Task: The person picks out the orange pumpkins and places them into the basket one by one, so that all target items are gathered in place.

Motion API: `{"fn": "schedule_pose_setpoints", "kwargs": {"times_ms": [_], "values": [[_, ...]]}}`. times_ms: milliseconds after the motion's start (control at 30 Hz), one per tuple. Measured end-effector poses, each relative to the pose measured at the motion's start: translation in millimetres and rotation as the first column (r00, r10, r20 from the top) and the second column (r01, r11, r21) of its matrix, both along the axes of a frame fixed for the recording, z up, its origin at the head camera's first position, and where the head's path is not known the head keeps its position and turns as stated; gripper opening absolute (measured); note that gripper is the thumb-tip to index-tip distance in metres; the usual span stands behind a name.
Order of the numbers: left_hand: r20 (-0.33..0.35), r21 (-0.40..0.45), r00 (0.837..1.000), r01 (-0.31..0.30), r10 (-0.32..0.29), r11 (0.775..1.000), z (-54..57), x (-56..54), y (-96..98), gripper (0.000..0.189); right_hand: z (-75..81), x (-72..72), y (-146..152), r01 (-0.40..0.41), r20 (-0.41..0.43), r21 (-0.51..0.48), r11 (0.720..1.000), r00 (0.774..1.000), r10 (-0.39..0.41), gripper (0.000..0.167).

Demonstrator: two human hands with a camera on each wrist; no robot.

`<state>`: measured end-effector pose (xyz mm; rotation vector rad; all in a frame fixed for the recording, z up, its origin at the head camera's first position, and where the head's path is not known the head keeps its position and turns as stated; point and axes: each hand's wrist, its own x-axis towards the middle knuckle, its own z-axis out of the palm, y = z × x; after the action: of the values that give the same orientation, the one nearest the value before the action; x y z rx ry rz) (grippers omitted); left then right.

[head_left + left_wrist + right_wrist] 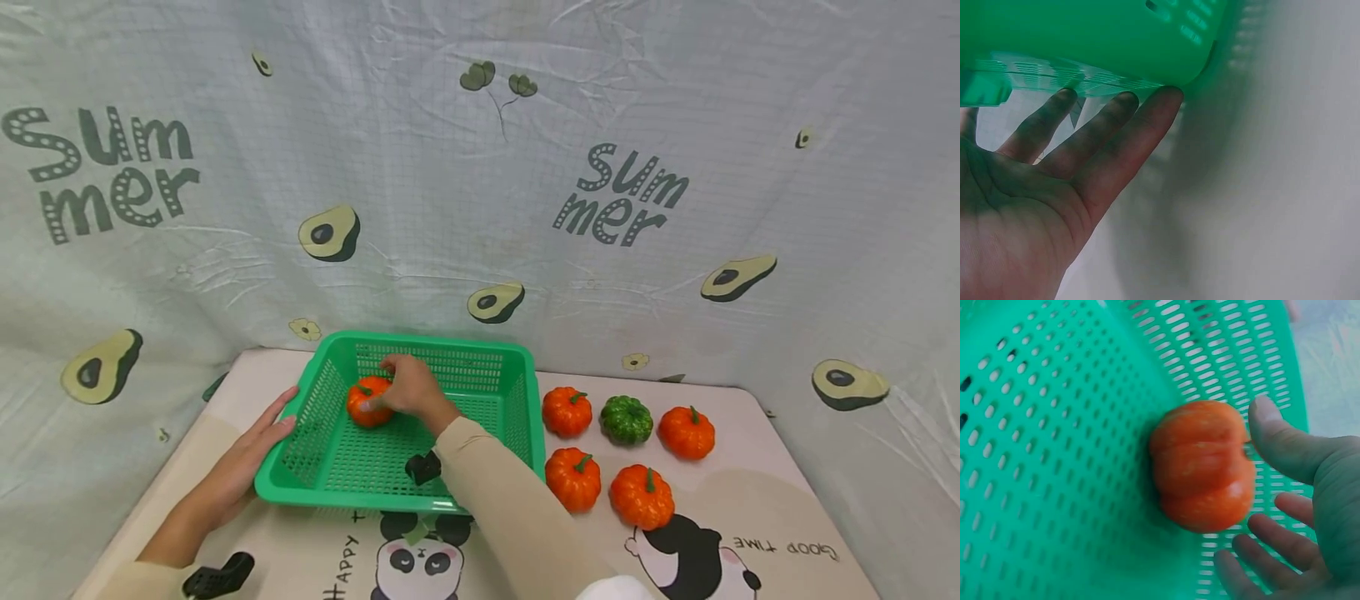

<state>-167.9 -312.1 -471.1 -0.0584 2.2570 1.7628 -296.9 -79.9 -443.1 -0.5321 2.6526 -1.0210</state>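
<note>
Right hand: the right hand [414,387] is down inside the basket, fingers spread apart with the thumb off on its own side. Not clamped on anything, tbh.

Pumpkin in the basket: this orange pumpkin [1200,469] sits just beyond the right thumb and fingertips, its stem side turned toward the hand. It's super close, so whether the thumb brushes it is hard to tell.

Green basket: the basket [345,497] surrounds the right fingers, its slotted wall right behind them, and its left side meets the left fingertips.

Left hand: the left hand [243,462] has its fingers pretty straight with small gaps between them, tips up against the outside of the basket, palm well clear of it.

Loose pumpkins: four more orange pumpkins [642,497] are to the right of the right fingers, outside the basket, plus one green pumpkin [627,420] in the row farther from the person, between two orange ones.

Tabletop: pale tabletop [750,467] under it all, with a panda print [412,562] nearer the person than the right fingers.

Backdrop: avocado-and-"summer" curtain [420,167] beyond both hands' fingertips.
</note>
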Motion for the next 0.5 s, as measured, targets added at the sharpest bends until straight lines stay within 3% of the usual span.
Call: {"fn": "schedule_pose_setpoints", "kwargs": {"times_ms": [267, 500], "values": [[-0.004, 0.027, 1.000, 0.009, -0.009, 1.000, -1.0, -0.2, -1.5, 0.072, 19.1, -0.7, 21.9, -0.040, 0.047, -0.210, 0.977, 0.998, 0.051, 0.053], [0.006, 0.028, 1.000, 0.000, 0.000, 1.000, -2.1, -0.4, 0.9, 0.072, 33.5, 3.4, 39.0, -0.035, 0.080, -0.278, 0.960, 0.995, 0.059, 0.042]]}}
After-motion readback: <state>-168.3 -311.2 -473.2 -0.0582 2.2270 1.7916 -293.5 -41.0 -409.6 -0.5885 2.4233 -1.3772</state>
